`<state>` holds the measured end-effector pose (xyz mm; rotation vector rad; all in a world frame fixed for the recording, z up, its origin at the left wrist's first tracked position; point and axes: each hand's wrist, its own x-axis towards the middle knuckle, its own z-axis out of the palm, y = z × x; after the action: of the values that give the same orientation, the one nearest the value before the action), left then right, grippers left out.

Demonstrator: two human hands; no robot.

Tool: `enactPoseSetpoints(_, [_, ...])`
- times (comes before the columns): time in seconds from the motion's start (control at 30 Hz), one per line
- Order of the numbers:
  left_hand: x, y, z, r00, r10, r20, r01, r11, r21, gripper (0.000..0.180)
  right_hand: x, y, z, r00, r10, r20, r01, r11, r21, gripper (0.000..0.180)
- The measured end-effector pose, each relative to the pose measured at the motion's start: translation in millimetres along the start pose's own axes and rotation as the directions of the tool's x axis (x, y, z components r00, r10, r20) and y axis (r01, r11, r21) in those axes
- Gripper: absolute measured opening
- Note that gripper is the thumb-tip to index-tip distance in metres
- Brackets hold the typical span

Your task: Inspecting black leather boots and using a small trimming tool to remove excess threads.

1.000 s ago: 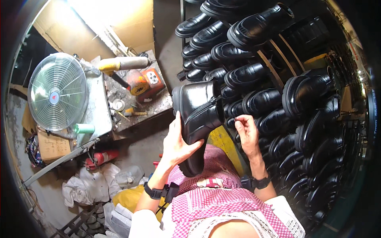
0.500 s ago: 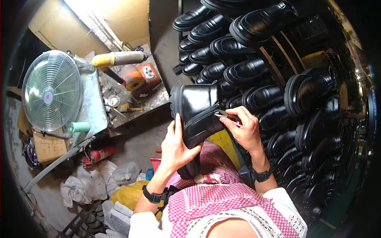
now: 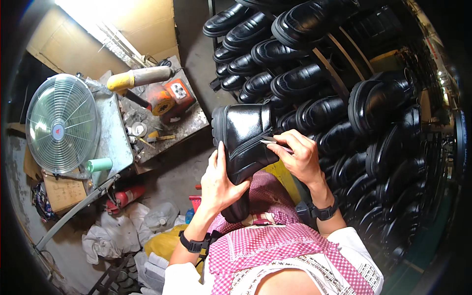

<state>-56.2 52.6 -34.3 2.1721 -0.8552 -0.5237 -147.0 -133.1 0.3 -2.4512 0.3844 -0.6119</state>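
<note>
A glossy black leather ankle boot [image 3: 248, 123] is held over my lap, its thick ridged sole turned left and its toe end down toward my apron. My left hand [image 3: 221, 179] grips it from the left, fingers on the sole edge and thumb across the lower part. Between the closed fingers of my right hand [image 3: 302, 152] are small thread snips [image 3: 268, 140]. Their narrow metal blades point left at the boot's stitched side seam, by the opening. Most of the snips' handle is hidden in the hand.
Rows of black boots [image 3: 302, 81] fill a rack to the right. On the left are a round wire-caged fan [image 3: 61, 123], a green thread cone [image 3: 99, 164], and a cluttered bench [image 3: 184, 125] with a yellow heat gun [image 3: 119, 82]. A red fire extinguisher [image 3: 125, 196] lies below.
My right hand has shifted slightly left and up, and the snips' blades show more plainly along the seam. The boot and my left hand keep nearly the same place.
</note>
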Motion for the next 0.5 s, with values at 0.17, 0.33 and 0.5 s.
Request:
enactPoseSetpoints(0.17, [-1, -1, 1, 1.000, -0.006, 0.011, 0.006, 1.000, -0.030, 0.099, -6, 4, 5, 0.999, 0.035, 0.007, -0.035, 0.999, 0.037, 0.013])
enactPoseSetpoints(0.33, [-5, 0, -6, 1.000, -0.003, 0.010, 0.004, 0.996, -0.087, 0.098, -10, 0, -2, 0.872, 0.486, -0.050, -0.339, 0.676, 0.654, 0.008])
enactPoseSetpoints(0.5, [-3, -18, -7, 1.000, -0.002, 0.003, 0.003, 0.981, -0.195, 0.097, -11, 18, -3, 0.774, 0.629, -0.070, -0.296, 0.458, 0.838, 0.014])
